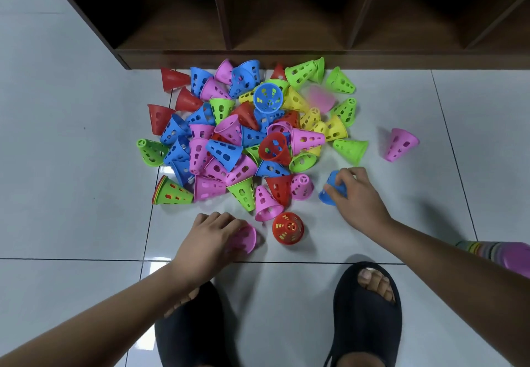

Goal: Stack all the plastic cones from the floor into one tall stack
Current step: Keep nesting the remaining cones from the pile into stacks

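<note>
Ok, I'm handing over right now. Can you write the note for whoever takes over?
Left hand: grips a pink cone on the floor.
Right hand: grips a blue cone.
Cones: most lie loose in the pile in front of the shelf unit. A red cone stands between the hands, and a stray cone lies off to the right.
Done: a multicoloured stack lies at the right edge, partly out of view.
Left: nearly the whole pile.
</note>
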